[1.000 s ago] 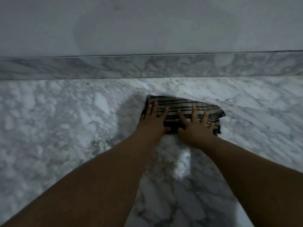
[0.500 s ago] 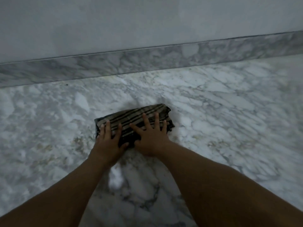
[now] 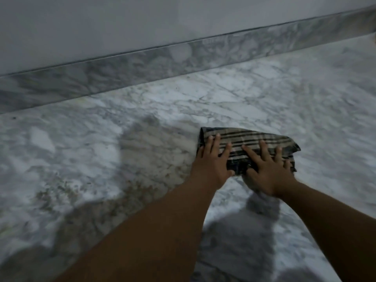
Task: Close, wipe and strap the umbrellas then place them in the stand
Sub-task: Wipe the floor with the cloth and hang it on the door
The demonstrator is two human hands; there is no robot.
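Both hands lie flat with fingers spread, pressing a folded cloth with dark and beige stripes onto the grey-veined white marble floor. The left hand covers the cloth's left end; the right hand covers its near right part. The cloth lies near the marble skirting beneath a plain pale wall. No umbrella is in view.
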